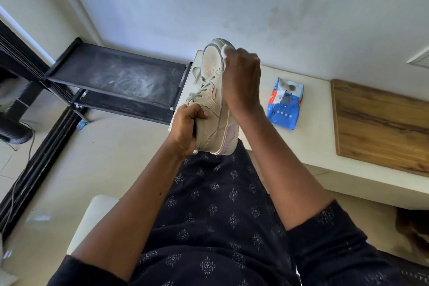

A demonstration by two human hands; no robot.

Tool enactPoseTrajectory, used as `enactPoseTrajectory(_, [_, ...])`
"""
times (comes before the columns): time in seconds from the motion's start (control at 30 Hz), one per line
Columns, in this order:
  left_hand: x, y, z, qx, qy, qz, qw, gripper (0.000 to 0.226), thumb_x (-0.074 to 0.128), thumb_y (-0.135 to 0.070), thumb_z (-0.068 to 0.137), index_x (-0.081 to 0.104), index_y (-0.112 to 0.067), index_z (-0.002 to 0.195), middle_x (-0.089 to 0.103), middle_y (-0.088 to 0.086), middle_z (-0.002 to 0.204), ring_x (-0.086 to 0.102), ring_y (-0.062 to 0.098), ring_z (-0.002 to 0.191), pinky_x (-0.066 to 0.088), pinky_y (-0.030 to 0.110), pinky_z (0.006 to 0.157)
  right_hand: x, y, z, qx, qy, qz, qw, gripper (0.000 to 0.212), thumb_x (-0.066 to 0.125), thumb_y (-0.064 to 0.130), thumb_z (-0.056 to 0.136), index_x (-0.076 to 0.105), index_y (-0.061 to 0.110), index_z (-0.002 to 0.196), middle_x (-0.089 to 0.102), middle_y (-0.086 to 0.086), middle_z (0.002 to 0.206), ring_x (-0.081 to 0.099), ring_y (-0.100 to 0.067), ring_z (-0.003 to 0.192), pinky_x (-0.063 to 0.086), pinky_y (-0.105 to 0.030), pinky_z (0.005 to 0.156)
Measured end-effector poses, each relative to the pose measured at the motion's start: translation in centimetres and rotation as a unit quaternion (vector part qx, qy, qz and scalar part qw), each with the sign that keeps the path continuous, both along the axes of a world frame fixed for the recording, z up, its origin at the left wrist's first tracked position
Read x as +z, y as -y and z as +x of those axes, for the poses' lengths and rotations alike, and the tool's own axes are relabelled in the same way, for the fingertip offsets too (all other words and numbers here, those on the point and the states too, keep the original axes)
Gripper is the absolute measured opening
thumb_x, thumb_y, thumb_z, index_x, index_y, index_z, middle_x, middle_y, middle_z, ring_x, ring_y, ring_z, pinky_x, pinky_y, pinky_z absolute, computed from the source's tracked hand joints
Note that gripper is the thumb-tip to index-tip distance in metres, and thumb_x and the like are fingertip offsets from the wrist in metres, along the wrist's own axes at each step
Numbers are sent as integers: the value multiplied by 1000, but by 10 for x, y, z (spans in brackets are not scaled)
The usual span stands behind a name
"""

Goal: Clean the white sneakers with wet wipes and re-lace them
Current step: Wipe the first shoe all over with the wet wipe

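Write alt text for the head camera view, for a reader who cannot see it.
A person holds a white sneaker up over their lap, the left hand gripping its collar while the right hand presses a wet wipe against the toe edge of the sole. A blue pack of wipes lies on a white ledge beyond, near a wooden board.

L hand [188, 123] grips the sneaker [209, 90] at the ankle opening, fingers curled over its edge. R hand [241, 81], back to camera, fingers bent, presses a wipe [225, 50] vs. the toe rim. L forearm [139, 193] & R forearm [278, 169] are bare, both reaching fwd.
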State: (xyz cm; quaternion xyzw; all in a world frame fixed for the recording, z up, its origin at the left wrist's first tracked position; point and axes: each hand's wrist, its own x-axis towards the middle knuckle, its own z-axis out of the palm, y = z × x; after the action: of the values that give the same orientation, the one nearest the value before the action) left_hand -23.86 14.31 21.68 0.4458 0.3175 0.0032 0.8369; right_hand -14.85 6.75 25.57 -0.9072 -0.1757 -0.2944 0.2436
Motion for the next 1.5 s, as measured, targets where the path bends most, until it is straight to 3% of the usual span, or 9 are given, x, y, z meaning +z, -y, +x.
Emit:
enactPoseTrajectory(0.13, [-3,-1,0,-3,1,3,1000,77,59,-12,34,51,-6,110,48,16,98,49,30,82,47,38,67,18,-7,18,30,-9,-23,999,27,43,-16,57,57,7,56,53,-17,53,53,-33,51,42,-27,54])
enactPoseTrajectory(0.2, [-2,-1,-1,-5,1,9,1000,73,58,-10,36,50,-7,109,48,16,97,50,29,81,47,37,67,16,-4,24,50,-36,-93,994,36,34,-16,72,62,5,81,55,-17,80,54,-33,87,38,-32,79])
enactPoseTrajectory(0.27, [-2,-2,-2,-9,-1,18,1000,80,60,-12,33,52,-4,112,49,17,97,50,31,83,46,39,70,11,0,31,56,-84,-108,989,42,32,-13,80,63,3,104,54,-17,101,47,-31,104,30,-28,88])
enactPoseTrajectory(0.33, [-4,-3,-3,-7,-6,23,1000,82,61,-14,33,54,0,113,49,16,97,50,31,84,45,41,71,6,-1,27,43,-80,-77,993,41,37,-14,79,67,1,103,56,-18,100,50,-34,96,32,-28,80])
enactPoseTrajectory(0.47, [-9,-5,-1,-12,19,-29,999,32,49,-6,52,65,-3,80,57,13,80,56,28,70,50,38,70,-12,-5,7,27,-41,-24,998,26,57,-18,62,70,0,75,60,-19,74,57,-35,66,43,-29,59])
enactPoseTrajectory(0.77, [-17,-6,-4,-27,43,-99,994,29,39,-3,69,63,-3,87,62,13,79,59,28,68,53,37,68,-42,9,-42,28,-61,-26,997,28,74,-14,51,70,2,74,62,-15,72,60,-34,59,47,-28,49])
enactPoseTrajectory(1.1, [-2,-5,0,-48,31,-50,997,36,46,-6,54,60,-3,87,58,15,82,58,31,72,52,42,75,-23,0,-8,2,-39,31,999,27,54,-16,64,64,-2,85,59,-20,85,58,-37,74,47,-37,66])
enactPoseTrajectory(1.33, [-9,0,-7,-40,22,13,999,40,46,-6,49,62,-3,86,57,14,82,53,31,74,45,36,69,8,-2,52,5,-123,-17,992,28,45,-3,80,69,8,90,64,-14,94,58,-32,87,30,-24,62])
enactPoseTrajectory(1.5, [-7,-6,-8,-39,40,-34,998,30,44,-6,52,69,-11,68,62,8,69,60,25,60,52,33,61,2,1,53,100,-123,79,984,27,45,5,76,72,7,77,70,-9,80,64,-25,75,47,-28,62])
